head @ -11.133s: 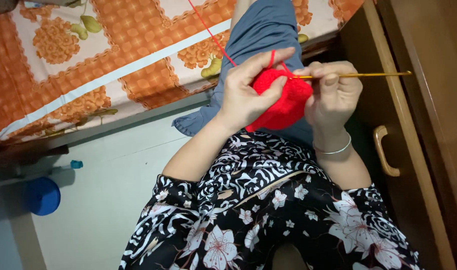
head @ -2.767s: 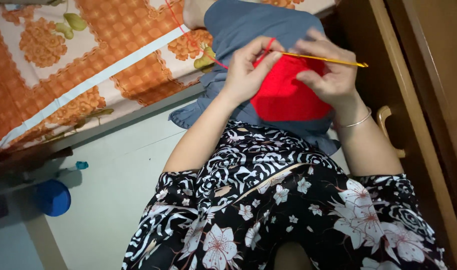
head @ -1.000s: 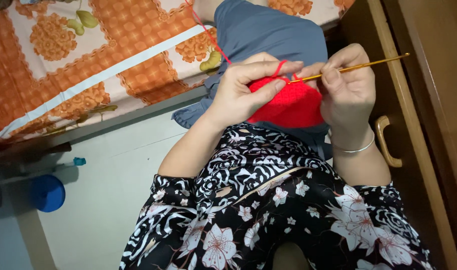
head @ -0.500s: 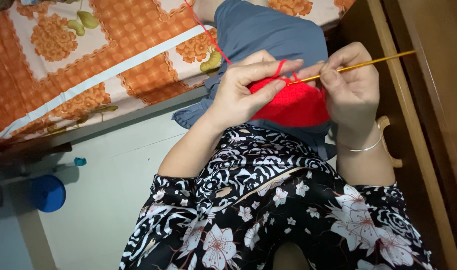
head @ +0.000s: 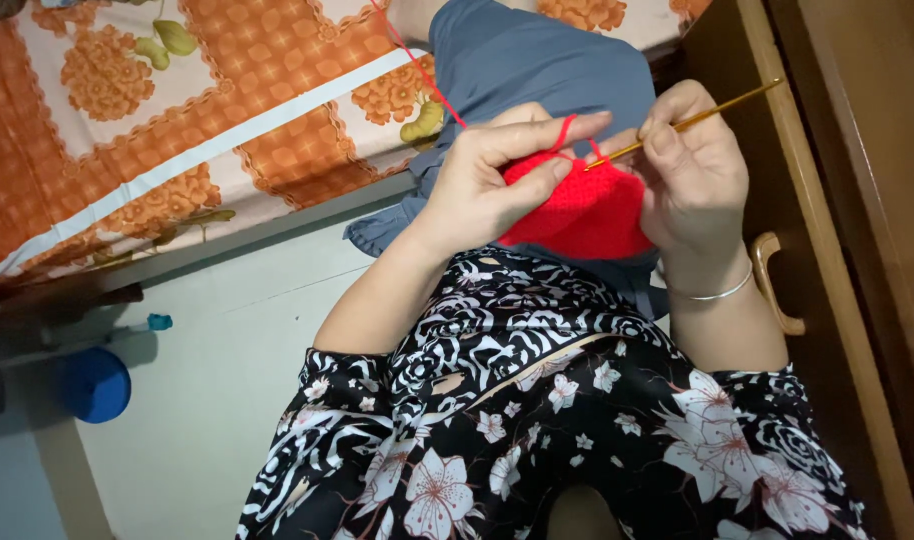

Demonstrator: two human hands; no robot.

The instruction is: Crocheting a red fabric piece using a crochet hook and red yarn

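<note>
orange bedsheet (head: pixel 177 130) behind; two hands (one hook (head: pixel 692 122)), one red crochet piece (head: pixel 582 210).

Views: one, head camera only; no second view to overlap.
Position: worn on the head, above the lap.
Facing: steeply down, past the chest to both hands.
Range: close, hands mid-frame.
Edges: bed (head: pixel 177 150) at upper left, floor (head: pixel 207 400) at left, wooden cabinet (head: pixel 857 200) at right.

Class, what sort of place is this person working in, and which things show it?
Probably a bedroom at home: a bed with an orange flowered sheet, a wooden cupboard with a handle, and a pale tiled floor.
</note>
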